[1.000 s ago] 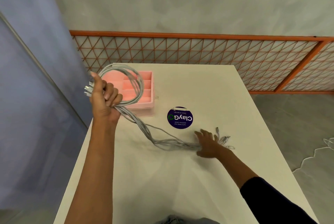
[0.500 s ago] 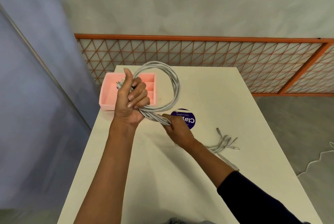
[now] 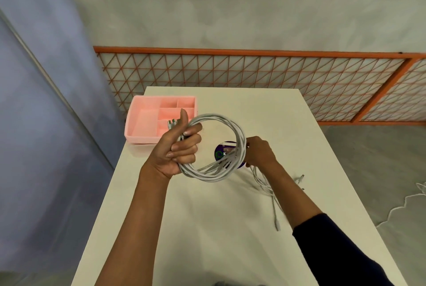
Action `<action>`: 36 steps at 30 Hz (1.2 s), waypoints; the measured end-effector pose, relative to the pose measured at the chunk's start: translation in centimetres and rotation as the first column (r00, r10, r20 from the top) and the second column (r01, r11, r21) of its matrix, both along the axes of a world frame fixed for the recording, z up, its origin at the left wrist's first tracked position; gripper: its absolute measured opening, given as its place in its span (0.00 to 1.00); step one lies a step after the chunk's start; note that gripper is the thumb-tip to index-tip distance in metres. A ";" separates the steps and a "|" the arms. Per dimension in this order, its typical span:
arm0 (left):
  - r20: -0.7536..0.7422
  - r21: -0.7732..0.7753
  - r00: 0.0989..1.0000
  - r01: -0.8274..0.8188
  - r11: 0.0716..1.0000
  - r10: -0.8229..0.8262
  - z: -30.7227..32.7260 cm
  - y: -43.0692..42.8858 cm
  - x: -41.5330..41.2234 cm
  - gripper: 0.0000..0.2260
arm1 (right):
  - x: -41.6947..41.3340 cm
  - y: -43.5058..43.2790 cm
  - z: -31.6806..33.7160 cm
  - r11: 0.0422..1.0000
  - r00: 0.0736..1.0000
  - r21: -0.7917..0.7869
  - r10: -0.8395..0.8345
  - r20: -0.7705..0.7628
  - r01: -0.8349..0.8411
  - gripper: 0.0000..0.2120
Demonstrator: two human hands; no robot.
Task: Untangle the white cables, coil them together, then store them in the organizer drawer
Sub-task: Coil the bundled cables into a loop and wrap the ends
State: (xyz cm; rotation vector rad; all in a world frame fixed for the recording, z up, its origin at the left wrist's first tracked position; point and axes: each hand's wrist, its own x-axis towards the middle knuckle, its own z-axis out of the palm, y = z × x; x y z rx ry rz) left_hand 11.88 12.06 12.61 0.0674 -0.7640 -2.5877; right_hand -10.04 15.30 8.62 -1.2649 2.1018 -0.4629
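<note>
Looking down at the middle of the frame, we see the left hand (image 3: 177,149) raised above the table (image 3: 219,228), its fingers curled tightly round the white cables (image 3: 207,176) and its thumb pointing up; the cables form one round loop that stands out to the right of the fist, and a few metal plugs (image 3: 171,122) poke out just beside the thumb. At the right edge of that loop the right hand (image 3: 259,153) closes its fingers on the same strands, so both hands hold the bundle at once; we cannot tell how many strands it pinches. Below the right hand the loose ends (image 3: 274,207) trail down onto the table, running toward the lower right, partly hidden by the forearm in its dark sleeve (image 3: 334,251). Through the loop we glimpse a round purple sticker (image 3: 220,149) lying on the table. The pink tray (image 3: 140,124) sits at the table's far left corner, up and to the left of the fist, with its compartments open to us; no cable lies in it. Across the upper frame runs an orange fence (image 3: 230,71) before a grey wall.
</note>
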 end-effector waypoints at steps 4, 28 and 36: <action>0.249 -0.093 0.965 -0.061 0.994 0.083 0.3 0.7 -0.2 0.20 | -1.1 0.9 0.0 0.993 0.836 -0.107 0.023 0.548 0.043 0.09; -0.084 0.115 0.981 -0.165 0.980 0.175 0.5 0.3 -0.8 0.19 | 1.7 1.4 -1.6 0.731 -0.251 0.155 0.023 0.968 0.665 0.16; 0.041 0.081 0.999 -0.002 0.997 -0.002 -1.4 -0.1 -0.9 0.17 | 0.6 1.5 -0.4 0.788 -0.448 0.064 0.279 0.849 0.612 0.14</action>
